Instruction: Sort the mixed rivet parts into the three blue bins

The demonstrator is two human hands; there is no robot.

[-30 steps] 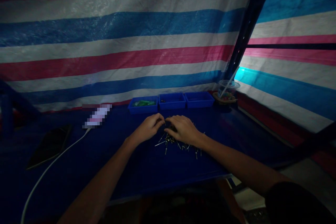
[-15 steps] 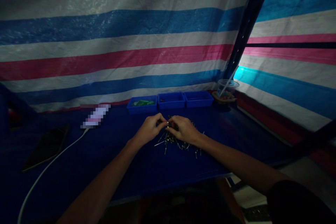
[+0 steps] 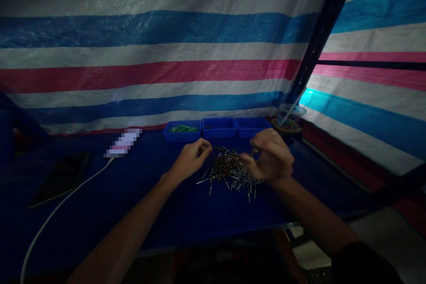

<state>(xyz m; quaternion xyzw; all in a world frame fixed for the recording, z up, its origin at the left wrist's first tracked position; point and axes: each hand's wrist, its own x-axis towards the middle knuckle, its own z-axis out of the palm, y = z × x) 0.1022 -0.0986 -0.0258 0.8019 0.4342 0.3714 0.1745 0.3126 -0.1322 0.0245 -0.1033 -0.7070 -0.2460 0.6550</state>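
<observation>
A pile of small metal parts [image 3: 229, 166] lies on the blue table, a mix of brass-coloured pieces and thin silver pins. At its left edge my left hand [image 3: 192, 157] is closed in a pinch, thumb against fingertips; whatever is between them is too small or hidden to make out. Over the right side of the pile, my right hand [image 3: 271, 155] is raised and slightly blurred. Its thumb and fingers are closed on a small brass-coloured part [image 3: 255, 150], whose exact kind does not show.
Behind the pile stand three blue trays: a left tray [image 3: 165, 134] with green material, a middle tray [image 3: 219, 133] with a small dark piece, and a right tray [image 3: 246, 133]. A clear plastic cup [image 3: 293, 110] is at far right. A phone [image 3: 123, 143] with white cable [image 3: 66, 202] and a dark tablet [image 3: 61, 177] lie left.
My right hand has moved right and up, away from my left hand, carrying a small brass-coloured part and uncovering the pile. My left hand remains pinched in nearly the same place.
</observation>
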